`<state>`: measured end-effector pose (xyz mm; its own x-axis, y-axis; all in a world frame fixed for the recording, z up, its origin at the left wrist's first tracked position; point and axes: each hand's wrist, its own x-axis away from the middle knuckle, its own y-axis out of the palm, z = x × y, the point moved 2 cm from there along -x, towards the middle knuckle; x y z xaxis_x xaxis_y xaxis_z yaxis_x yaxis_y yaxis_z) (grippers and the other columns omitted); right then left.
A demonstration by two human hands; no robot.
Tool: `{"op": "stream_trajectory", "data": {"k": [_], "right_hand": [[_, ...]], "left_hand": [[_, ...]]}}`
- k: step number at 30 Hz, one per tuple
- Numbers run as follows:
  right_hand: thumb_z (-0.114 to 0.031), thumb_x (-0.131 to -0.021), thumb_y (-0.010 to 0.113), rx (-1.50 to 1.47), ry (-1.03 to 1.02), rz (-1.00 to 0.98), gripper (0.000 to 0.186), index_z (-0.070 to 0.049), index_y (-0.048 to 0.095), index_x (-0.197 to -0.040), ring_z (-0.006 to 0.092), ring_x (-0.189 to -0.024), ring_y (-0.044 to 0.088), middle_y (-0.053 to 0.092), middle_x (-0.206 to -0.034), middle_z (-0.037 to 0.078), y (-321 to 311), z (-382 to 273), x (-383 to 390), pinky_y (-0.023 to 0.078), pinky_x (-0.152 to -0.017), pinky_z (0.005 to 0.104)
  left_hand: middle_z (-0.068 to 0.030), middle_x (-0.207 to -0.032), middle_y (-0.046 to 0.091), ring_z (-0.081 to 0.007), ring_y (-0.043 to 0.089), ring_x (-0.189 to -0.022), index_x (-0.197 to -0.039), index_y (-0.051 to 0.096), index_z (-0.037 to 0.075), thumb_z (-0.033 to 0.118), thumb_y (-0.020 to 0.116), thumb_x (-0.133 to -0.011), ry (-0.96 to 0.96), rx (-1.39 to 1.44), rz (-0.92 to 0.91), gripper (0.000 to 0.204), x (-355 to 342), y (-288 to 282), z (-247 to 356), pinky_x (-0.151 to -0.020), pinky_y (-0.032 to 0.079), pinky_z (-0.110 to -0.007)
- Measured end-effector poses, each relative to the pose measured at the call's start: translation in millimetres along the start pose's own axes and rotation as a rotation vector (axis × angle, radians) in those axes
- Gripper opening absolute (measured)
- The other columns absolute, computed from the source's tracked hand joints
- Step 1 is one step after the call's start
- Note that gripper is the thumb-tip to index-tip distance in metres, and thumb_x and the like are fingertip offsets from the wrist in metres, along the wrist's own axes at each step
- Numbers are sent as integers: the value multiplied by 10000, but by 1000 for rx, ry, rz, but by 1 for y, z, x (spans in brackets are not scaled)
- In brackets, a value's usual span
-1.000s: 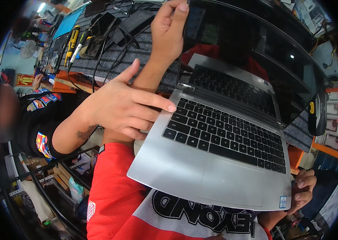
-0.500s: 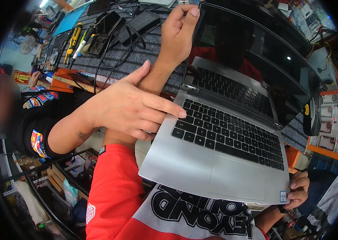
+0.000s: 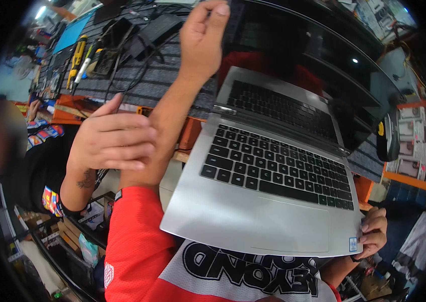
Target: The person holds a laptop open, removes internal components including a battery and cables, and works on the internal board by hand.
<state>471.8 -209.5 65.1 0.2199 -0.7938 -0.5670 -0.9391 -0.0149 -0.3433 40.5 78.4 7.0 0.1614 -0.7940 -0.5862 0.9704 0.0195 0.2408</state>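
Note:
My left hand [image 3: 203, 43] grips the top left edge of the open, dark laptop screen [image 3: 293, 35]; the laptop's silver base [image 3: 223, 211] and black keyboard [image 3: 278, 168] face up, and the screen shows reflections. At the base's lower right edge, my right hand [image 3: 374, 231] has its fingers curled around it. A co-worker's tattooed hand [image 3: 110, 141], fingers loosely extended, is over my left forearm [image 3: 170, 131], left of the laptop; whether it touches the arm I cannot tell.
A striped grey bench mat [image 3: 180, 95] holds yellow screwdrivers [image 3: 77, 58], a black adapter [image 3: 155, 35], cables and a blue mat [image 3: 72, 30]. The co-worker [image 3: 31, 171] in black stands at left. A shelf of boxes and parts [image 3: 79, 226] is lower left, orange-framed racks [image 3: 414, 141] at right.
The co-worker's hand has lifted off the keyboard and drawn back to the left. Over the last half second my left hand and the laptop have shifted slightly left in the picture.

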Motion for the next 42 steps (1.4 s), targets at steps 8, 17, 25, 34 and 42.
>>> {"op": "stream_trajectory", "data": {"k": [8, 17, 25, 34, 42], "right_hand": [[-599, -798, 752, -70, -101, -13, 458, -148, 701, -864, 239, -856, 636, 697, -887, 45, 3, 2, -11, 410, -744, 406], [-603, -807, 737, -22, -50, 158, 470, -135, 694, -828, 232, -829, 643, 698, -842, 52, 28, -9, -14, 485, -767, 404], [-612, -808, 735, -26, -78, 170, 508, -105, 702, -822, 238, -835, 636, 699, -845, 73, 21, -2, -6, 510, -763, 408], [-608, -799, 743, -69, -89, 204, 517, -93, 701, -801, 230, -834, 636, 701, -839, 73, 26, 0, -8, 511, -748, 399], [-604, -771, 763, -88, -114, 170, 495, -114, 711, -816, 222, -854, 625, 706, -864, 50, 23, 4, -4, 507, -744, 396]], "left_hand": [[57, -871, 610, -5, 491, -742, -1133, 653, 9, 267, 568, -1053, -158, -163, 28, 283, 5, -15, 32, -627, 385, -193], [-94, -1037, 630, -180, 606, -858, -1219, 614, 11, 554, 284, -1035, -375, -481, -82, 661, 46, -47, 141, -731, 471, -325], [-231, -1401, 513, -349, 475, -1281, -1162, 737, 35, 612, 319, -1028, -356, -538, -1354, 725, 52, 72, 196, -1078, 345, -476], [-233, -1395, 508, -369, 463, -1281, -1219, 705, 22, 491, 329, -1069, -450, -609, -1475, 620, 48, 88, 176, -1108, 336, -471], [-199, -1240, 633, -331, 587, -1160, -1127, 730, -27, 651, 243, -1016, -434, -460, -1054, 843, 53, 29, 207, -1075, 366, -441]]}}
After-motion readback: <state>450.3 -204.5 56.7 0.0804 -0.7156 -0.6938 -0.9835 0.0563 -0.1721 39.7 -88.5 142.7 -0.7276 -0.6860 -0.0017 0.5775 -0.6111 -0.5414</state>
